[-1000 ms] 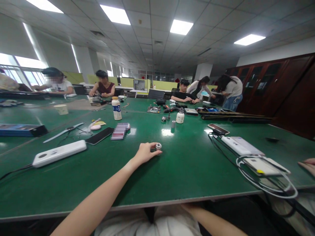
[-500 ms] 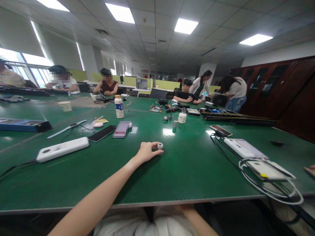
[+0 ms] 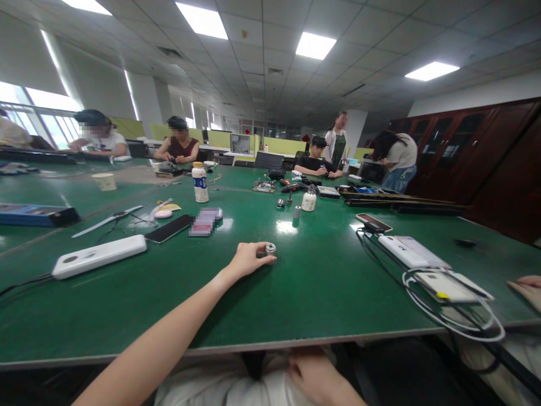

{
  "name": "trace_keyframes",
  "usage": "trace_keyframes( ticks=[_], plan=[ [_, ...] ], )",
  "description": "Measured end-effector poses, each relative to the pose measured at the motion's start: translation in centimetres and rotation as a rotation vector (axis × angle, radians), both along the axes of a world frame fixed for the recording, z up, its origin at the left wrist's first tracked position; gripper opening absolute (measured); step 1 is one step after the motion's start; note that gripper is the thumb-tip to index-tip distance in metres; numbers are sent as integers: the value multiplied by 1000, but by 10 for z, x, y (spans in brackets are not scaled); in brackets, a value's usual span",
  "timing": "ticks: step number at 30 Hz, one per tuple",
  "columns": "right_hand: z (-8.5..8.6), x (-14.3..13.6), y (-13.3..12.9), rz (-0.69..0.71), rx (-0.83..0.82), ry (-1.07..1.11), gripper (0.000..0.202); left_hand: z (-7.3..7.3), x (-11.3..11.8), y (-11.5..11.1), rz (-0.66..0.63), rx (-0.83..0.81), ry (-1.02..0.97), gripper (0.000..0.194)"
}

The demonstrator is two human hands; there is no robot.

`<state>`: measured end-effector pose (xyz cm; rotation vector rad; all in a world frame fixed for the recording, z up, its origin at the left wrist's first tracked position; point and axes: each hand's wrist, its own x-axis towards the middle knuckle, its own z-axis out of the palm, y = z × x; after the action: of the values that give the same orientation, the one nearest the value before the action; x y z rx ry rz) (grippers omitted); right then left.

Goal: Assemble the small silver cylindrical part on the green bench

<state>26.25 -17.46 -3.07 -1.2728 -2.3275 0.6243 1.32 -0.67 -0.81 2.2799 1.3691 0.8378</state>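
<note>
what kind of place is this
Probably an open-plan office or shared workroom: yellow-green cubicle partitions stand behind, white rectangular ceiling lights overhead, and a large green-topped table bears small silver metal parts.

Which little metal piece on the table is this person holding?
The round metal piece nearest the camera, gripped in the left hand. The upright grey cylinder and two other pieces beside the squat white bottle sit farther back, untouched.

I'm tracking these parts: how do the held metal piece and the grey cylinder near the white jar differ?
The metal piece is gripped by the left hand; the grey cylinder stands untouched. The metal piece is nearer the camera; the grey cylinder is farther off. Both look metallic and round.
</note>
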Motion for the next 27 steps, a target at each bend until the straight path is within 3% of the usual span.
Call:
trace_keyframes(
  ticks=[3, 6, 9, 12, 14, 16, 19, 21, 24, 27],
  plan=[
    [21, -5, -4, 256, -36, 6, 6, 0, 0, 0, -16, -3, -4, 37],
    [51, -13, 5, 326, -16, 47, 19, 0, 0, -1, -23, 6, 0, 37],
    [83, -29, 49, 281, 52, 119, 27, 2, 2, -3, -1, 36, 19, 41],
    [95, -52, 117, 44, 268, 315, 28, 5, 4, -5, 38, 80, 1, 44],
    [85, -67, 157, -20, 320, 359, 23, 6, 6, -6, 62, 100, -53, 39],
    [63, -77, 182, -71, 307, 391, 24, 7, 6, -5, 85, 119, -107, 33],
    [23, -84, 195, -165, 145, 578, 33, 6, 6, -3, 125, 141, -147, 28],
    [4, -83, 195, -123, 13, 617, 36, 4, 5, -2, 149, 140, -158, 26],
    [-5, -78, 195, -43, -157, 698, 36, 3, 5, 0, 158, 147, -170, 25],
    [-1, -72, 199, 10, -326, 739, 31, 5, 2, 1, 144, 180, -180, 25]
  ],
)
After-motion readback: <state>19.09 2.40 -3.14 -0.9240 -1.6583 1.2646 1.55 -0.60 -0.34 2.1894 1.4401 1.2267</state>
